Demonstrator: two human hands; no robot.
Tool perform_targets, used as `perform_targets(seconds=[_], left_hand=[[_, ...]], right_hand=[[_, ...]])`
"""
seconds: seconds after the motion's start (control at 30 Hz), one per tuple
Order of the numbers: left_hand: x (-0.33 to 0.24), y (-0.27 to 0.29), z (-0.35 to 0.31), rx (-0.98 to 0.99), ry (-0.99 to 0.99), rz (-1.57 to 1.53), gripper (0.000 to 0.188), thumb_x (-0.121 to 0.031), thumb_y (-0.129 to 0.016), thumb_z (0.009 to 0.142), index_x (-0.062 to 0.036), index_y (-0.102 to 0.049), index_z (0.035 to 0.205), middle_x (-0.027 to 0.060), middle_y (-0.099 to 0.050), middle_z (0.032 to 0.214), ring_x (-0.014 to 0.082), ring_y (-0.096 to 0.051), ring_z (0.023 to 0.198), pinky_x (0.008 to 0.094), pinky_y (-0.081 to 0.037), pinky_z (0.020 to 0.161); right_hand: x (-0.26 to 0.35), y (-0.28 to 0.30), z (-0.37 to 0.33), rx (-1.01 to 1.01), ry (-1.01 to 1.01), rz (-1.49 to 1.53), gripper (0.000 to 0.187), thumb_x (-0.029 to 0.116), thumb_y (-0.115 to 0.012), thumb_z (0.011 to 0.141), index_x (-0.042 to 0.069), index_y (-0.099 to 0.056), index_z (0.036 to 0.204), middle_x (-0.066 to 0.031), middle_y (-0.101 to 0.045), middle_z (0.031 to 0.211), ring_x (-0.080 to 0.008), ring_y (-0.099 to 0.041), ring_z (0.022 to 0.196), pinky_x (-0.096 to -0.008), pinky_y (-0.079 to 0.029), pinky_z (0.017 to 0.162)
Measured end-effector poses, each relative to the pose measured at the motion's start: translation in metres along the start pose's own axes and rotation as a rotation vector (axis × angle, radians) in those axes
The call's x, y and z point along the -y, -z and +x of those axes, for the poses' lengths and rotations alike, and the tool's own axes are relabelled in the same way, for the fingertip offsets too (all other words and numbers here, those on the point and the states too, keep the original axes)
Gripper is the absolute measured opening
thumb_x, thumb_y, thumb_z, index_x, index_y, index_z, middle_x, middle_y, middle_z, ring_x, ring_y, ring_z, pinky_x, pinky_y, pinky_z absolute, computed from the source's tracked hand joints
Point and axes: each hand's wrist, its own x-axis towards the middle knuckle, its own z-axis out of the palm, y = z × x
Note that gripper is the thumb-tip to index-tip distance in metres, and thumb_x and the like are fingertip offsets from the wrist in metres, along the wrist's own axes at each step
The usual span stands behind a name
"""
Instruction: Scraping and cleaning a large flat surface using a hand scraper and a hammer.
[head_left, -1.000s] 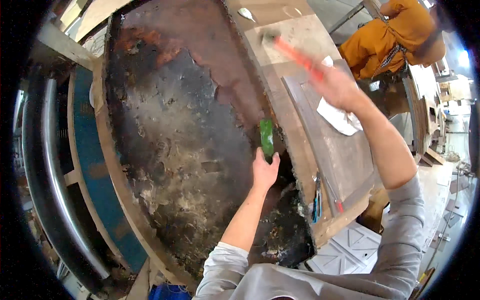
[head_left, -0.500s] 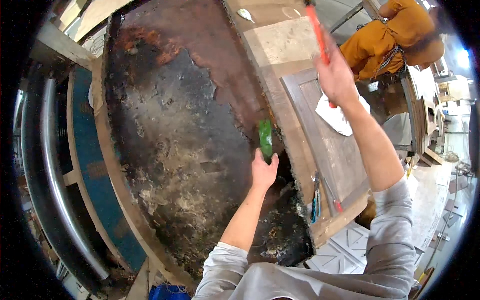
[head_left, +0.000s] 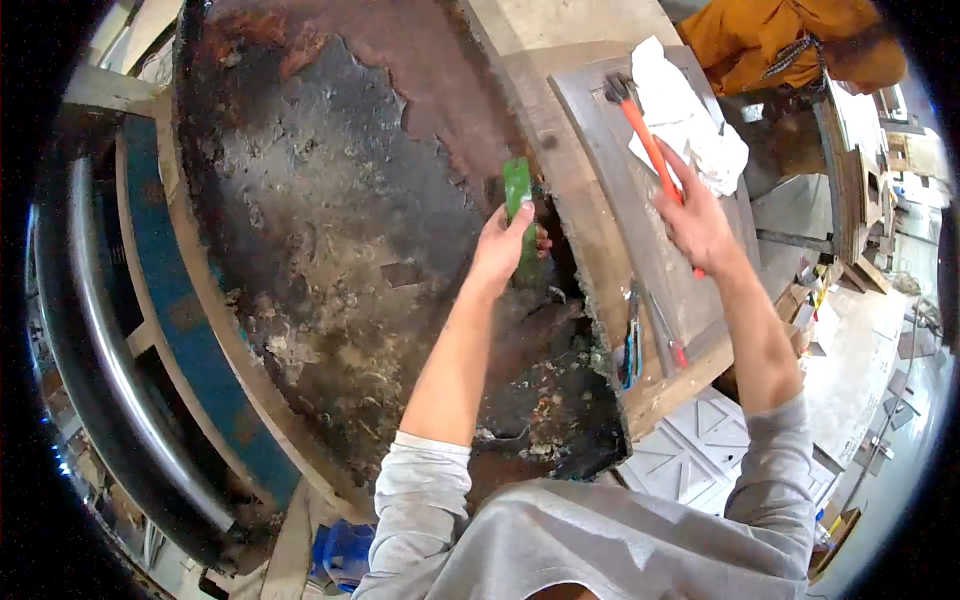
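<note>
green strip (head_left: 516, 182), long and flat, is in the left hand (head_left: 500, 245), just above the middle of the view, near twelve o'clock. the hand is closed around it, with the thumb on its face and fingertips peeking out on the other side. one end points up to twelve o'clock. it is over the big dark slab (head_left: 330, 250), close to the slab's rough edge on the three o'clock side; you cannot tell if it touches the slab.

the right hand (head_left: 700, 230) is at two o'clock, gripping the orange-red handle of a hammer (head_left: 644, 135). the hammer's dark head points to eleven o'clock from the hand. the hammer is over a grey-brown wood panel (head_left: 655, 265), well apart from the green strip. just beside it, on the three o'clock side, a crumpled white cloth (head_left: 685, 110) lies on the panel.

a tool with blue handles (head_left: 632, 345) and a thin rod with a red end (head_left: 679, 352) lie between three and four o'clock. at four o'clock are white panels (head_left: 690, 470) with triangle shapes. a shiny round bar (head_left: 104, 330) runs down the nine o'clock side. near the rim, between one and two o'clock, is a person in orange clothes (head_left: 780, 50).
</note>
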Motion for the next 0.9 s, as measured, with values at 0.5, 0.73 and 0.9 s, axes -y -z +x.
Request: perform_targets(seconds=[0.5,0.73,0.9], left_hand=[[0.111,0.002,-0.105,0.076,-1.048,0.537,0.009,-0.01,-0.063,0.079,-0.0019,-0.06,0.078,0.0148,-0.067,0.088,0.0308,-0.065,0.086,0.0401,-0.051,0.081],[0.067,-0.006,-0.091,-0.086,-0.532,-0.256,0.041,-0.041,-0.046,0.099,-0.0065,-0.045,0.078,0.0123,-0.058,0.078,0.0263,-0.056,0.073,0.039,-0.048,0.069],[0.036,0.008,-0.055,-0.168,-0.418,-0.483,0.044,-0.052,-0.045,0.098,-0.0101,-0.042,0.085,0.0112,-0.055,0.072,0.0258,-0.053,0.067,0.0399,-0.047,0.067]], right_hand=[[-0.185,-0.099,-0.05,-0.14,-0.07,0.284,0.066,0.004,-0.053,0.092,0.013,-0.028,0.152,-0.0035,-0.061,0.105,-0.0073,-0.05,0.066,-0.0233,-0.044,0.06],[-0.17,-0.12,-0.06,-0.124,0.035,0.266,0.061,0.01,-0.056,0.092,0.014,-0.035,0.149,-0.018,-0.057,0.132,-0.0251,-0.053,0.123,-0.0308,-0.036,0.105],[-0.183,-0.145,-0.058,-0.092,0.069,0.3,0.052,0.014,-0.054,0.095,0.015,-0.04,0.146,-0.0203,-0.055,0.133,-0.0295,-0.056,0.12,-0.0336,-0.042,0.1]])
